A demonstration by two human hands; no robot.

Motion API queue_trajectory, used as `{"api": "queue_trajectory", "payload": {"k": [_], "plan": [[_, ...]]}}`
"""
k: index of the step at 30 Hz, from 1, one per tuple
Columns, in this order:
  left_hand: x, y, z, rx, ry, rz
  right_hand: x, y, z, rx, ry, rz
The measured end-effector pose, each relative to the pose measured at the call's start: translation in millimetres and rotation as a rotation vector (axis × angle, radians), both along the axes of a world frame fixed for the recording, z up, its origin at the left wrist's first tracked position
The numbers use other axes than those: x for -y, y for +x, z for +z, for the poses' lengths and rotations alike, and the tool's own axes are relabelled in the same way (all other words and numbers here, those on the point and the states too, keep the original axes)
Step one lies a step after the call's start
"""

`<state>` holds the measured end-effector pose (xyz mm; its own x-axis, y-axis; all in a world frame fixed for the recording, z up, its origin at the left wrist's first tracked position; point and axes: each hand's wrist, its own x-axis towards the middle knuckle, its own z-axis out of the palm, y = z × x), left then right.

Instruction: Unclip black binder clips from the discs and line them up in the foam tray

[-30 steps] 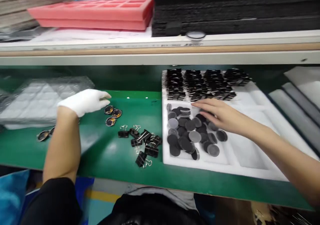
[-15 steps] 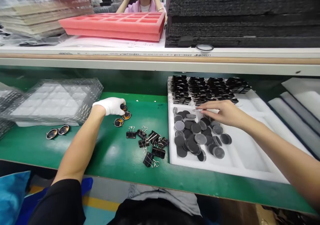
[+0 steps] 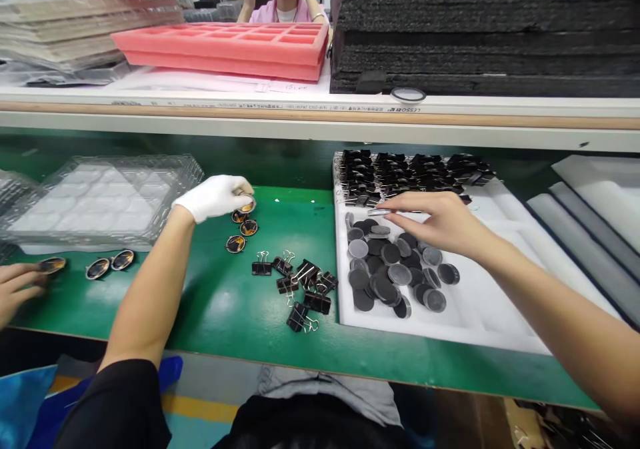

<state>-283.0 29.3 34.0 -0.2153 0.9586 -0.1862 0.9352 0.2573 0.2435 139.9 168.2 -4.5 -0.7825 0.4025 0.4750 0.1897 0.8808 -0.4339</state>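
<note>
My left hand, in a white glove, pinches a round disc with a black-and-amber face above the green bench. Just below it lie several similar amber discs with pale rims. At the right, my bare right hand holds a thin clear-edged round disc between thumb and fingertips. Under that hand is a loose pile of dark and clear round discs in a white foam tray. Between my hands, several black binder clips lie on the bench.
Rows of binder clips fill the tray's back. Stacked clear plastic trays stand left. Another person's hand touches an amber disc. A shelf crosses above, bearing red foam and black foam sheets. Someone sits opposite.
My left hand has risen slightly with an amber disc in its fingers. My right hand has moved left, a disc now clearly in its pinch. Another person's hand has appeared at the left edge.
</note>
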Motion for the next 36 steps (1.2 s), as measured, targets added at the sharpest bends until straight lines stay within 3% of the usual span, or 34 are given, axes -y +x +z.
{"api": "queue_trajectory", "payload": {"k": [4, 7, 13, 16, 20, 24, 29, 33, 36], "plan": [[-18.7, 50.7, -34.4, 0.189, 0.055, -0.133, 9.6, -50.3, -15.7, 0.038, 0.042, 0.157], [-28.9, 68.5, -55.1, 0.036, 0.072, -0.256, 15.5, -89.8, -33.5, 0.129, 0.059, 0.215], [-20.0, 60.9, -53.3, -0.174, -0.119, -0.319, 16.0, -138.0, -58.2, 0.234, 0.105, 0.177], [-17.9, 61.3, -58.9, -0.166, -0.084, -0.339, 13.5, -150.6, -61.4, 0.241, 0.162, 0.162], [-21.9, 61.6, -69.9, -0.080, -0.009, -0.397, 11.3, -163.4, -62.4, 0.324, 0.247, 0.214], [-22.7, 60.5, -72.0, -0.068, 0.018, -0.385, 10.6, -166.5, -60.6, 0.456, 0.268, 0.290], [-21.4, 62.3, -69.6, -0.078, 0.027, -0.407, 28.3, -152.3, -42.3, 0.514, 0.340, 0.238], [-20.7, 63.8, -66.7, -0.106, 0.004, -0.386, 52.1, -146.8, -22.9, 0.477, 0.121, 0.107], [-20.9, 63.0, -66.2, -0.132, -0.007, -0.387, 50.6, -156.2, -23.8, 0.529, -0.015, -0.032]]}}
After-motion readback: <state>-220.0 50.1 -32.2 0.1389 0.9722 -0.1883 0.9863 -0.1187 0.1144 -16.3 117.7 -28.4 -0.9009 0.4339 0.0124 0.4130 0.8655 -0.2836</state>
